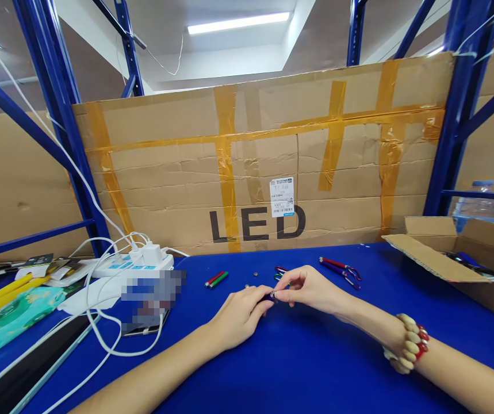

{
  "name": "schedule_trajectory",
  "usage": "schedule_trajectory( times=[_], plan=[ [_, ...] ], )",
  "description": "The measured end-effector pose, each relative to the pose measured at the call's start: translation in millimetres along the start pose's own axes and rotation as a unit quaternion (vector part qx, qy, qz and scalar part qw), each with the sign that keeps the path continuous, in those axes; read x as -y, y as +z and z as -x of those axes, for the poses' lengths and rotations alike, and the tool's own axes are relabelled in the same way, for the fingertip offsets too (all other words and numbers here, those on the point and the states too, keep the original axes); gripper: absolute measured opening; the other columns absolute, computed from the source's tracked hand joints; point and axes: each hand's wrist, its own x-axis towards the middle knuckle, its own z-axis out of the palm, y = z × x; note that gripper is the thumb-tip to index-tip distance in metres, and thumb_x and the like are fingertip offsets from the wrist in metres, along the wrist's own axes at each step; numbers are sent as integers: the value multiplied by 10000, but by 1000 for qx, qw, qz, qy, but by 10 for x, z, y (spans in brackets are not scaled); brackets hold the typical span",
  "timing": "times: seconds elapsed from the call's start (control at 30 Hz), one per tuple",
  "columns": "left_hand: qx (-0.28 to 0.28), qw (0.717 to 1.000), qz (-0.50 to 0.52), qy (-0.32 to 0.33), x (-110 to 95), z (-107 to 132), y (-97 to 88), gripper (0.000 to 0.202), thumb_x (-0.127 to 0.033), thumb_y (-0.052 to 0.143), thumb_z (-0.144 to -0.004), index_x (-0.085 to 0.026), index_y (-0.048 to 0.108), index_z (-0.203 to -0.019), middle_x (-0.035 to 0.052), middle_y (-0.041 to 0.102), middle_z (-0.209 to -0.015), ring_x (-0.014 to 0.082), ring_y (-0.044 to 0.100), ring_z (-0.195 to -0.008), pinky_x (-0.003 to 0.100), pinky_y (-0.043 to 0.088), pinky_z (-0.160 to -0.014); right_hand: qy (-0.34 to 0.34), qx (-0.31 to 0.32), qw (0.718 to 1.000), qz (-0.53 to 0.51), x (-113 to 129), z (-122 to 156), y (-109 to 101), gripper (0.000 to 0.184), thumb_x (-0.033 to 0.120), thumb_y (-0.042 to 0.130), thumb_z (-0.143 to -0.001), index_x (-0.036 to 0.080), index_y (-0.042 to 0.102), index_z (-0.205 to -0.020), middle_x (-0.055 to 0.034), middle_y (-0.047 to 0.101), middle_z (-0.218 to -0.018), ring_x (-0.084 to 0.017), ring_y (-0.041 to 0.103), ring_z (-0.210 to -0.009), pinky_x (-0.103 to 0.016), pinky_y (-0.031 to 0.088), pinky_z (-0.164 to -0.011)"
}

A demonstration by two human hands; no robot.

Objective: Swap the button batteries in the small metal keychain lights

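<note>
Over the middle of the blue table, my left hand (243,313) is closed around a small purple tube (269,296), perhaps a mini flashlight; most of it is hidden by the fingers. My right hand (301,286) pinches at the tube's silvery end, and I cannot make out any separate small part there. Just behind the hands lie a partly hidden carabiner (279,271) and a tiny round metal piece (255,274). A red tube (214,279) and a green tube (219,280) lie side by side to the left. Tubes with carabiners (340,270) rest to the right.
A white power strip (132,261) with tangled cables stands at left, beside a phone (147,319) and a teal packet (14,316). An open cardboard box (458,267) sits at right. A cardboard wall (177,195) and blue rack posts (454,126) bound the table's back.
</note>
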Motion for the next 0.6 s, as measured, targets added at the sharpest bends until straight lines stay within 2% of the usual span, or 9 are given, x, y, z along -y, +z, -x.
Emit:
schedule_trajectory(
  times=[0.2,0.33,0.47,0.6],
  plan=[
    [29,999,-1,-17,11,-5,-4,216,-270,327,-928,-262,474,-1086,-8,598,-1033,161,559,-915,248,411,-760,-17,-26,997,69,18,-1,-39,271,403,717,-589,141,674,-644,10,574,-545,-88,449,-494,-220,347,-473],
    [43,999,11,-28,27,-10,-2,210,-286,311,-934,-262,467,-1073,-8,604,-1008,162,570,-901,256,419,-771,-31,-38,992,112,15,7,-44,234,383,709,-601,153,677,-635,21,558,-536,-82,417,-489,-217,329,-471],
    [40,999,19,-21,31,-2,-6,230,-281,304,-934,-259,468,-1093,-2,607,-1038,165,570,-932,260,417,-806,-21,-39,992,117,-27,13,-5,212,366,698,-608,156,676,-635,14,580,-542,-92,449,-500,-217,348,-481],
    [37,999,-16,-28,7,4,-8,244,-290,311,-928,-262,481,-1102,-7,620,-1036,170,589,-908,249,431,-745,-1,-44,990,133,-75,11,29,205,364,694,-619,162,681,-650,9,608,-558,-98,480,-519,-213,375,-497]
  ],
)
